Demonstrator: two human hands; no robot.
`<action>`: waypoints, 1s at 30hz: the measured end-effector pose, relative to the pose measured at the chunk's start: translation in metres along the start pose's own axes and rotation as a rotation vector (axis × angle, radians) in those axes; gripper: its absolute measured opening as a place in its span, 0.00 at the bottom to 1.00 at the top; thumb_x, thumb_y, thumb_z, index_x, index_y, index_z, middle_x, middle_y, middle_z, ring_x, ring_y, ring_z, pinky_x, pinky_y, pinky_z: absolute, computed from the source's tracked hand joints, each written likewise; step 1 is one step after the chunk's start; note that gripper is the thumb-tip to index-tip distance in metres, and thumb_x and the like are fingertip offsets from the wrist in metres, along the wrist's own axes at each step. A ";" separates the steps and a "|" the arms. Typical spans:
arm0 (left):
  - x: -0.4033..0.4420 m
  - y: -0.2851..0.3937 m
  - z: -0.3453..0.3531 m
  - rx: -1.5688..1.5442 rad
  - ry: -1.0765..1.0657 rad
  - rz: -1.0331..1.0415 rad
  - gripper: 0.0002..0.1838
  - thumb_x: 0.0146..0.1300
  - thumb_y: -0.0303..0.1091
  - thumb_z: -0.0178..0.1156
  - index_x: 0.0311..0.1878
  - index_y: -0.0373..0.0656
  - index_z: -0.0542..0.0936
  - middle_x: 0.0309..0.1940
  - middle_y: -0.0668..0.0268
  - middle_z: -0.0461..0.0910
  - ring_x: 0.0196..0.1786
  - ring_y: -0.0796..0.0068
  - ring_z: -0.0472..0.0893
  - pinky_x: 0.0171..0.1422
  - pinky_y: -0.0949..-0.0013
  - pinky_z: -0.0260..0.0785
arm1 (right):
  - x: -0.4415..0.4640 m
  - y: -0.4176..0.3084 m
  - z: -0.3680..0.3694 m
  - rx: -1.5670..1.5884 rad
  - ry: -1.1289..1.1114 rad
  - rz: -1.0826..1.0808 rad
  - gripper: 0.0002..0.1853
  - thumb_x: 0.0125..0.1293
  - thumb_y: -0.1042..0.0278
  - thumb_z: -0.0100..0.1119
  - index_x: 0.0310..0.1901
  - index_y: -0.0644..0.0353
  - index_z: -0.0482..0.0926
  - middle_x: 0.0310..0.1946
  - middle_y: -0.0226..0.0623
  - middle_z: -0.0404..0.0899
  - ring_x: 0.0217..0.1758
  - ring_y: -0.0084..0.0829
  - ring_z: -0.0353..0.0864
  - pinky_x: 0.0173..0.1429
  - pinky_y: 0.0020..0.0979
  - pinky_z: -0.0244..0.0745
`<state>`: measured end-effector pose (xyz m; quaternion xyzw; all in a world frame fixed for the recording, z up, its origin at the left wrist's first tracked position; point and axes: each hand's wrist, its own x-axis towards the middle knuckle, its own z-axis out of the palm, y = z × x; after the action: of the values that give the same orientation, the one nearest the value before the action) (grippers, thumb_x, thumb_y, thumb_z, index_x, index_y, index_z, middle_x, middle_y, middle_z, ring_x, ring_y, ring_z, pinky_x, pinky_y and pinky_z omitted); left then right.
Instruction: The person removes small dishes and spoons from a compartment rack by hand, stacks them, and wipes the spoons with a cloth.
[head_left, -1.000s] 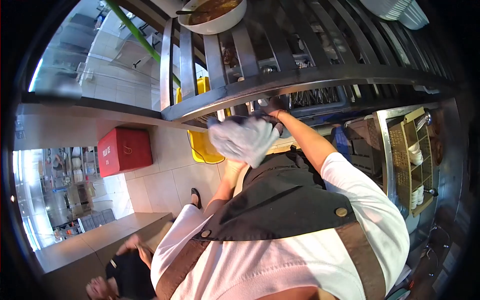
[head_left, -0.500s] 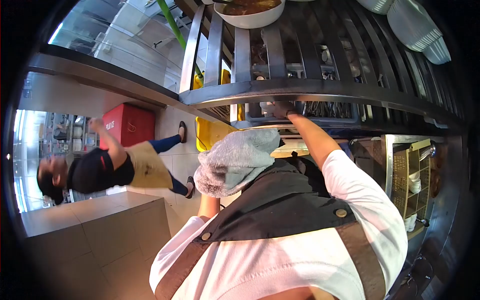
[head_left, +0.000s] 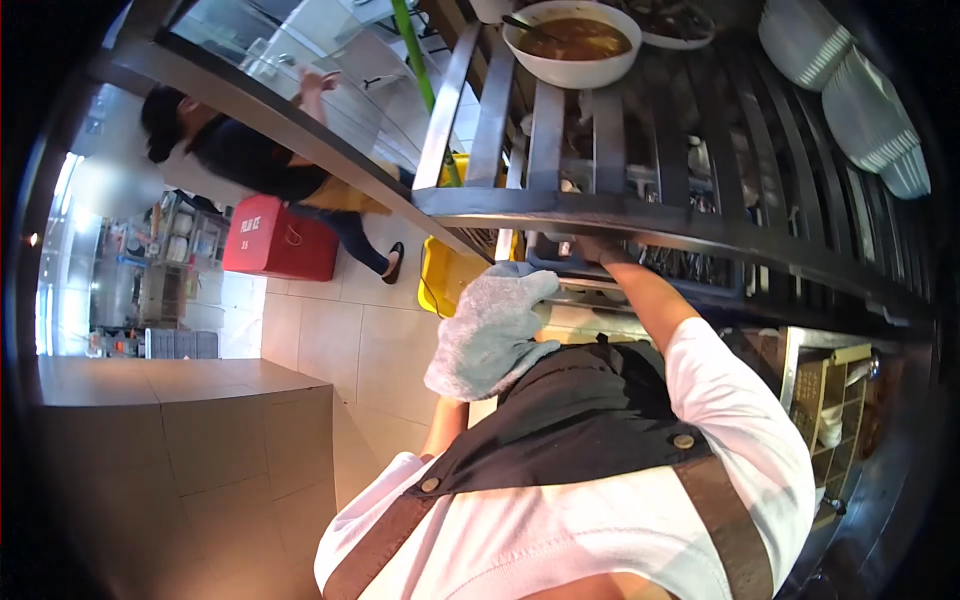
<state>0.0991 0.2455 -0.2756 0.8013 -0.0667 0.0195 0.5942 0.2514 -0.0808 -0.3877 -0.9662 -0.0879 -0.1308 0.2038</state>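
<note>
A grey towel (head_left: pixel 488 335) is bunched over my left hand, in front of the black apron (head_left: pixel 580 410). The towel hides the fingers and bears on the hand that holds it. My right hand (head_left: pixel 598 250) reaches beneath the slatted metal shelf (head_left: pixel 640 212), at the left end of a grey-blue tray (head_left: pixel 738 278) of metal cutlery. The shelf's front rail and shadow obscure its fingers, and whether they hold anything is unclear.
On the shelf stand a white bowl of soup (head_left: pixel 572 68) and stacked white bowls (head_left: pixel 865 110). A yellow bin (head_left: pixel 445 275) and a red box (head_left: pixel 280 240) are at left. Another person (head_left: pixel 260 160) is beyond the frame. A wicker rack (head_left: pixel 825 410) stands at right.
The towel has shifted and changed its folds, while my right hand remains at the cutlery tray. The view has turned, and the other person has moved toward the upper left.
</note>
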 end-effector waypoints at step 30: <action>0.196 -0.074 0.208 0.467 -0.467 0.220 0.16 0.63 0.38 0.43 0.47 0.40 0.74 0.40 0.58 0.76 0.43 0.64 0.74 0.49 0.64 0.66 | -0.045 -0.070 -0.073 1.212 -0.274 1.052 0.13 0.54 0.78 0.47 0.41 0.72 0.72 0.41 0.45 0.75 0.38 0.35 0.78 0.41 0.31 0.76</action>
<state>0.2930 0.0513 -0.3851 0.8865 -0.2807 -0.0859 0.3578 0.1774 -0.0534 -0.3103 -0.6103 0.2979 0.1717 0.7137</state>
